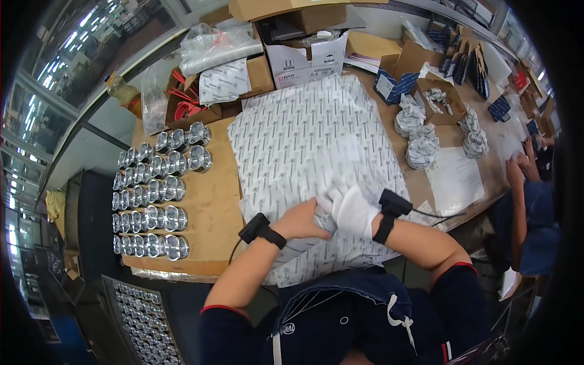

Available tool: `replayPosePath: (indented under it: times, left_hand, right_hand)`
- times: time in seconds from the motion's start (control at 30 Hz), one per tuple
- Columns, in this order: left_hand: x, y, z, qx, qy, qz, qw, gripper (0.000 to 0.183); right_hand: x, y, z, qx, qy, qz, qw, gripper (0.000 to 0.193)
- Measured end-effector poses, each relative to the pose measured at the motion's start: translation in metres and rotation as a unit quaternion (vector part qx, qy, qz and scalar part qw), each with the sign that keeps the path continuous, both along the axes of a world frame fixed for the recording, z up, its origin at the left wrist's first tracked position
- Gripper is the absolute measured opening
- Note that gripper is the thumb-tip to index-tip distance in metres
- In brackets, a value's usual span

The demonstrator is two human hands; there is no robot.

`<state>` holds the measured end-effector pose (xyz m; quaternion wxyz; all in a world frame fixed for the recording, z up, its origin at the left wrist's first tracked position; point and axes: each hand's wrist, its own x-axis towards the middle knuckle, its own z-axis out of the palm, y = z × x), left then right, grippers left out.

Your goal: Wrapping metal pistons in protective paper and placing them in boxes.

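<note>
Left hand [299,220] and gloved right hand [355,213] grasp a paper bundle [325,224] between them; wrapping seems underway; next calls for snug folding.

Bench [214,210] – metal pcs [175,218], printed ppr [298,131]

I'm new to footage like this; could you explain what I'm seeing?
There is no robot: this one picture looks down from a camera on a person's head, and its wide lens bends straight edges. The bare left hand and white-gloved right hand meet over printed paper sheets. The left seems to hold a crumpled paper bundle, its contents hidden. Each wrist carries a strapped-on black device. Rows of shiny metal parts sit on cardboard at left; paper-wrapped bundles sit at right.
</note>
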<state>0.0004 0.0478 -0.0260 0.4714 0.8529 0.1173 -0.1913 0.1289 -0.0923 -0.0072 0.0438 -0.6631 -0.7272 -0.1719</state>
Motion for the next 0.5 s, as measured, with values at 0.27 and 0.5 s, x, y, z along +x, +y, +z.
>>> replayPosePath:
  times: [0.27,0.5]
  left_hand:
    - [0.024,0.074,0.012,0.303,-0.047,-0.003,0.952,0.101]
    - [0.018,0.03,0.001,0.24,-0.031,0.131,0.961,0.094]
  right_hand:
    - [0.065,0.039,-0.005,-0.264,0.392,-0.049,0.88,0.065]
    - [0.066,0.012,-0.011,-0.182,0.173,-0.202,0.947,0.09]
